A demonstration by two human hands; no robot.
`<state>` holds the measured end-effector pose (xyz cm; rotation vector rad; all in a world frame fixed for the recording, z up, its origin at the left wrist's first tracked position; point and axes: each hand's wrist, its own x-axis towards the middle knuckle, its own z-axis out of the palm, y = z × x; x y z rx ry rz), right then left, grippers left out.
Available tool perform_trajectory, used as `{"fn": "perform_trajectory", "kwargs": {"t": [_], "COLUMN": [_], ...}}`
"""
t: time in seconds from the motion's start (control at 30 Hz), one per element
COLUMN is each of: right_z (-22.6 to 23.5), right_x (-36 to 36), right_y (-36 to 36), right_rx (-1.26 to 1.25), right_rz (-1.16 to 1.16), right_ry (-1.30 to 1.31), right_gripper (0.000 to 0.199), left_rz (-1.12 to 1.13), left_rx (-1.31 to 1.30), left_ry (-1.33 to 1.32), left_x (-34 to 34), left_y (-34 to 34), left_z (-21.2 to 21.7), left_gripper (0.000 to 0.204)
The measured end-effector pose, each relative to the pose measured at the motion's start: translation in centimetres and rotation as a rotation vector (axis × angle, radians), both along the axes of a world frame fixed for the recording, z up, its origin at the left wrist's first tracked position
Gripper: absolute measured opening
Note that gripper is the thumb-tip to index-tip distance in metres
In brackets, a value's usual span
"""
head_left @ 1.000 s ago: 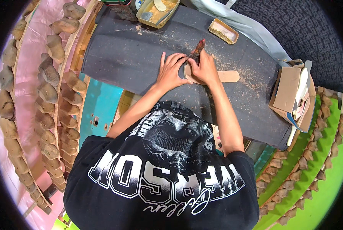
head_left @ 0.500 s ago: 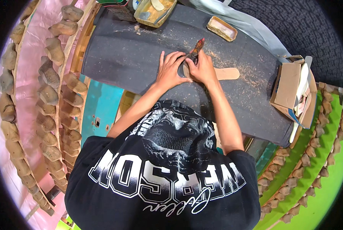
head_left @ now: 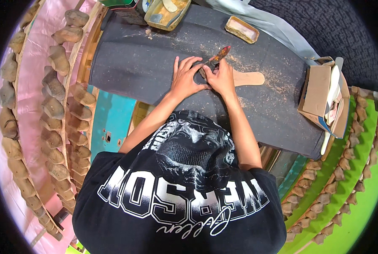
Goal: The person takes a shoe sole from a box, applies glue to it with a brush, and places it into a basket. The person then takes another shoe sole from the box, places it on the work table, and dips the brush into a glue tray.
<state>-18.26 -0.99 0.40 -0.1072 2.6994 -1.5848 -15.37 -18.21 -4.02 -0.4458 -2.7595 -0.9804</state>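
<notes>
Where the grip closes: right hand (head_left: 222, 79), upper centre of the frame, its fingers pinching a slim tool with a mottled red-and-brown handle (head_left: 221, 53), the handle slanting toward the upper right.
Left hand (head_left: 185, 80): just beside it, spread, fingers fanned and arched, thumb pointing toward the right hand.
Flat pale-tan rounded strip (head_left: 250, 78): centre of the frame, one end jutting out right of the right hand; the other end seems to lie beneath the fingers, though they cover the tool's tip and whatever it touches.
Dark grey cloth (head_left: 129, 63): under both hands, with fine tan shavings (head_left: 277, 80) scattered right of them.
Containers: deep yellowish rectangular tub (head_left: 163, 27) at upper left of centre, small shallow tan tray (head_left: 239, 33) at upper centre, open brown cardboard box (head_left: 313, 89) at right.
Racks: brown foot-shaped blocks (head_left: 52, 106) in rows along the left edge.
</notes>
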Motion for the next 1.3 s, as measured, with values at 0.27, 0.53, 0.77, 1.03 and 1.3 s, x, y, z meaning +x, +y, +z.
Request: {"fn": "perform_trajectory", "kwargs": {"t": [0.27,0.53,0.77,1.03,1.3], "right_z": [-3.1,-2.8,-3.3,-1.5,-1.2], "right_x": [-0.5,2.4,7.6,6.3,7.4], "right_y": [5.0,8.3,5.4,15.2,9.1], "right_rx": [-0.037,0.075,0.061,0.072,0.321], "right_rz": [-0.353,-0.480,-0.195,-0.638,-0.298], "right_ry": [0.168,0.277,0.271,0.236,0.382], "right_gripper": [0.030,0.029,0.036,0.029,0.022], "left_rz": [0.008,-0.029,-0.223,-0.194,-0.197], "left_rx": [0.024,-0.088,-0.032,-0.096,-0.109], "left_ry": [-0.008,-0.018,0.034,-0.055,-0.039], "left_x": [0.0,0.0,-0.8,0.5,0.5], "left_y": [0.0,1.2,-0.1,-0.7,-0.5], "left_z": [0.4,1.6,1.0,1.1,1.1], "left_gripper": [0.072,0.084,0.083,0.084,0.088]}}
